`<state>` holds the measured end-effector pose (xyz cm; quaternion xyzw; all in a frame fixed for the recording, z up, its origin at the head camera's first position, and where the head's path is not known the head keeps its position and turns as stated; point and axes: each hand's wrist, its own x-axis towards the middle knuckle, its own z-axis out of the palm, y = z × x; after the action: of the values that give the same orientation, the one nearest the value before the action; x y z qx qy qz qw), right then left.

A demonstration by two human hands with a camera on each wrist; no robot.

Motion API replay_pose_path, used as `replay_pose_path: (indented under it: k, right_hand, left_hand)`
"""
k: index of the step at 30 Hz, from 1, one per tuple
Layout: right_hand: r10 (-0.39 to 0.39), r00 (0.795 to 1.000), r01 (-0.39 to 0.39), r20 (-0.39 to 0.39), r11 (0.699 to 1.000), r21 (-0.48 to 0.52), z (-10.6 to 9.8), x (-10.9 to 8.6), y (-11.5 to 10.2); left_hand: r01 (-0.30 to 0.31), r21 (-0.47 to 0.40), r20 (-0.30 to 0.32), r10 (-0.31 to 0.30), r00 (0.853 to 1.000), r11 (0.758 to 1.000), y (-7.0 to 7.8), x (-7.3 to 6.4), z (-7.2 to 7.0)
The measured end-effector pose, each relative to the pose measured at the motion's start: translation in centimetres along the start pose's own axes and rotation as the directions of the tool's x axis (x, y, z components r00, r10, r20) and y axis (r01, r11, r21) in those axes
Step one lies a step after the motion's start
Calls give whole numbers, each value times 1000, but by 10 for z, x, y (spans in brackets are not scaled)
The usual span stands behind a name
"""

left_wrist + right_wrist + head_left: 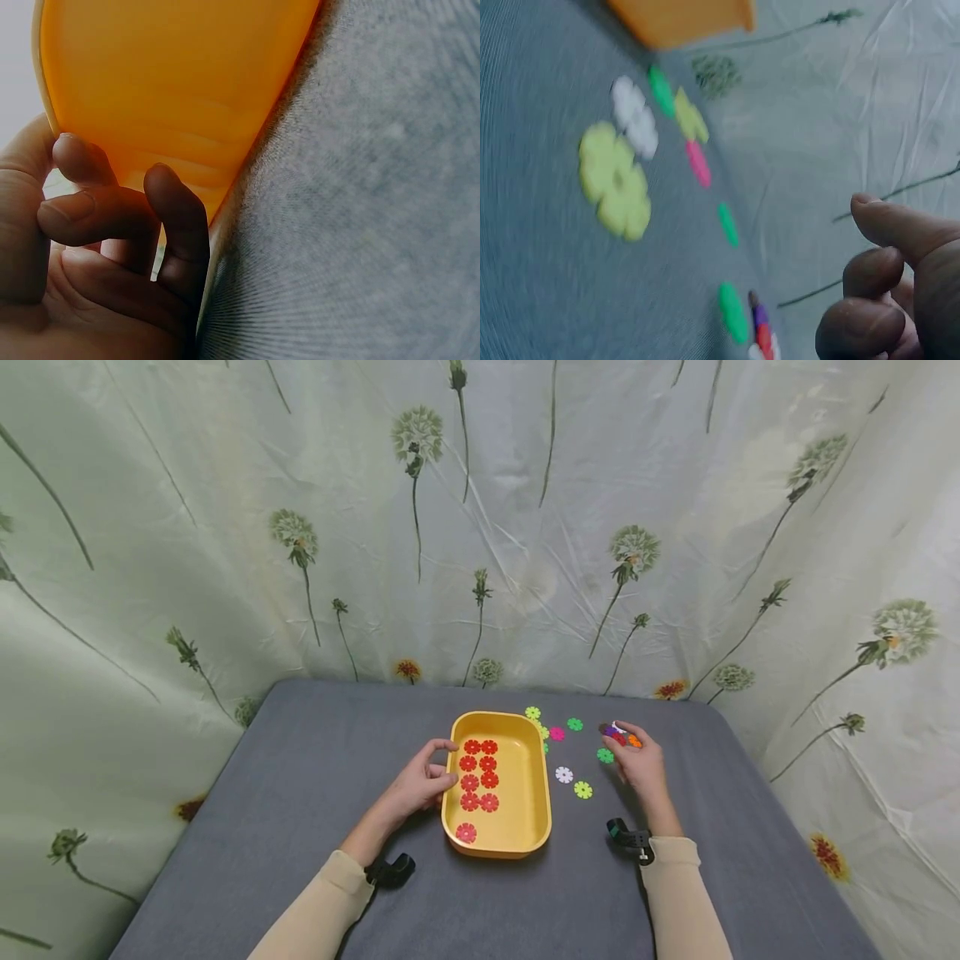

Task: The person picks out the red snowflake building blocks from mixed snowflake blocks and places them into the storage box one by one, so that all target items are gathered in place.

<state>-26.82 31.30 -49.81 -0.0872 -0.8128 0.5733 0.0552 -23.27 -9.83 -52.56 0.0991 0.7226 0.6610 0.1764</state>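
A yellow plastic tray (pixel 519 802) stands on the grey cloth, with several red snowflake discs (pixel 488 763) in two columns along its left side. My left hand (pixel 415 783) grips the tray's left wall; in the left wrist view its curled fingers (pixel 176 214) lie against the orange-looking side. Off to the right, my right hand (pixel 643 768) is over a small cluster of discs, where purple, red, white and an orange disc (pixel 634 741) show. The right wrist view has its thumb and bent fingers apart above the cloth, with nothing visible between them.
Between tray and right hand lie a white disc (pixel 564 775), a yellow-green disc (pixel 583 790), a pink disc (pixel 557 734) and green discs (pixel 574 724). More yellow-green discs (pixel 532 712) sit by the tray's far right corner. A flowered curtain (pixel 525 568) hangs behind the table.
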Motion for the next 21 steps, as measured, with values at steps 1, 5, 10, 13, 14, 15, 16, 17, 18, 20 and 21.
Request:
replay_pose_path:
  k: [1,5,10,13,14,15,16,17,18,20,21]
  right_hand:
    - [15,1000,-15,-13,1000,-10,-1,2,3]
    - [81,995,-84,-50,995,-54,-3,8,11]
    - [144,988,-149,-50,981,-127,-4,13,15]
    - [177,983,-182,-41,969,-165,-5,17,15]
    - [191,981,-195,-42,965,-173,-5,18,15]
    - [201,979,-205,-40,962,-182,-4,19,15]
    - [210,977,-214,-43,958,-190,-4,20,15]
    - [216,975,-220,-46,956,-194,-3,20,15]
    - [217,975,-223,-50,953,-203,-2,21,14]
    - [215,975,-224,-62,950,-219,0,21,13]
    - [211,975,-221,-68,948,-229,1,22,12]
  left_hand:
    - [-1,1,0,1,1000,1000,0,0,0]
    - [1,-7,3,0,1000,1000,1,0,-1]
    - [2,-10,4,-2,1000,1000,1,-1,-1]
    - [7,-9,0,-7,1000,1000,1,0,0]
    - [7,-8,-2,-7,1000,1000,1,0,0]
    - [8,-6,-3,-8,1000,1000,1,0,0]
    - [8,-5,-4,-8,1000,1000,1,0,0]
    - [7,-3,-4,-7,1000,1000,1,0,0]
    - [7,-2,-5,-7,1000,1000,1,-1,0]
    - [6,3,-7,-6,1000,1000,1,-1,-1]
    - [5,3,-9,-5,1000,1000,2,-1,-1]
